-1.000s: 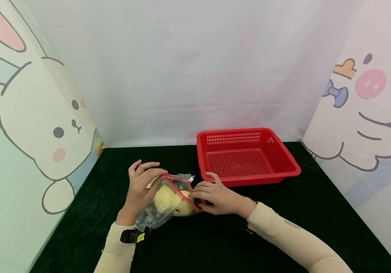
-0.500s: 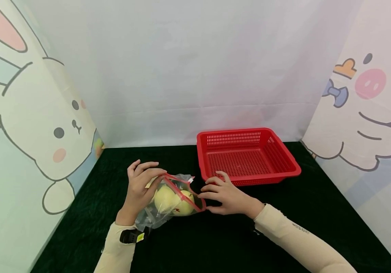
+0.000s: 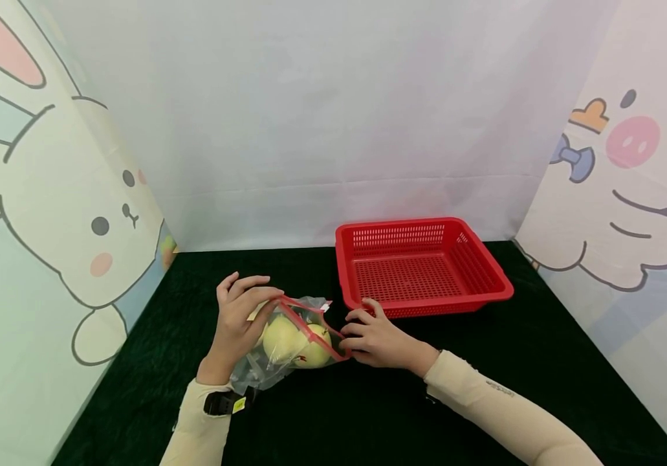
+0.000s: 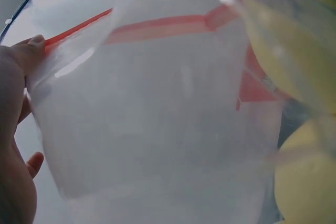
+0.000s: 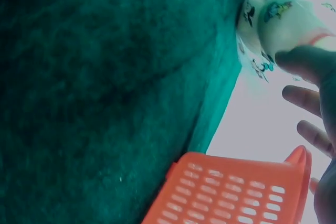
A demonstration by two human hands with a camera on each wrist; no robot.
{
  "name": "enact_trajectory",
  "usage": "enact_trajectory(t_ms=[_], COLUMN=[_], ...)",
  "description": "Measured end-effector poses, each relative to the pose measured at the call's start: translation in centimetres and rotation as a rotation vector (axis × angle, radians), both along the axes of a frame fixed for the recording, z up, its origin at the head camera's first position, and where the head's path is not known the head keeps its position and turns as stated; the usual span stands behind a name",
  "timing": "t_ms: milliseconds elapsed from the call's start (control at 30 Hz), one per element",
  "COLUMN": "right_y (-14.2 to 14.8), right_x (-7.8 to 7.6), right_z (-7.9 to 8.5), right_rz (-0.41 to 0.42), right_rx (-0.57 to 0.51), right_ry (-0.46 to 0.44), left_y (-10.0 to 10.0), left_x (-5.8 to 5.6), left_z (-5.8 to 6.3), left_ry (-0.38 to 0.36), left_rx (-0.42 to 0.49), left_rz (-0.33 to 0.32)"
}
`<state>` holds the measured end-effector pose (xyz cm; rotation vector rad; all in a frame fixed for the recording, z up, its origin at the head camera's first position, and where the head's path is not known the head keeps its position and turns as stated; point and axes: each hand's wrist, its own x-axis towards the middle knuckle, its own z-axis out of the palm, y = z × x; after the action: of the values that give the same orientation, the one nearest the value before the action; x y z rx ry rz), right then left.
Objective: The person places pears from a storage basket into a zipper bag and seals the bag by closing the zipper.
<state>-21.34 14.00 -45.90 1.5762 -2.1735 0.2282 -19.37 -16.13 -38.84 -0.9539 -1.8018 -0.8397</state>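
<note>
In the head view, my left hand (image 3: 244, 323) pinches the red-edged mouth of a clear zip bag (image 3: 257, 372) at its upper left corner. Inside the bag lie pale yellow round fruits (image 3: 281, 338) that look like apples. The left wrist view shows the left fingers (image 4: 32, 51) on the red strip, with the clear film stretched before them. At the bag's right edge is my right hand (image 3: 382, 340), its fingers spread and loosely bent. The right wrist view has the right thumb (image 5: 304, 62) close to the printed bag (image 5: 286, 22), apart from the other fingers; contact is unclear.
A red plastic basket (image 3: 415, 307) with slotted walls stands just behind the right hand. Dark green cloth (image 3: 321, 421) covers the table. A pale curtain (image 3: 310, 129) rises at the back, with cartoon-printed panels (image 3: 77, 259) on both sides.
The right hand drew back to the right from the bag's mouth, then came a little left and down to its edge. The left hand and the fruits stay almost still.
</note>
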Motion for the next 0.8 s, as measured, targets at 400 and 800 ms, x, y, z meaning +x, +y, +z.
enact_trajectory(t_ms=[400,800], right_y=[-0.8,-0.3], right_x=[0.3,-0.5], right_z=[0.1,3.0], right_rz=[-0.031,-0.068], right_rx=[0.020,-0.091], right_ry=[0.064,0.154], left_y=[-0.3,-0.7], left_x=[-0.1,-0.6], left_z=[0.0,0.8], left_ry=[0.012,0.033], left_rx=[0.009,0.085], left_rz=[0.003,-0.010])
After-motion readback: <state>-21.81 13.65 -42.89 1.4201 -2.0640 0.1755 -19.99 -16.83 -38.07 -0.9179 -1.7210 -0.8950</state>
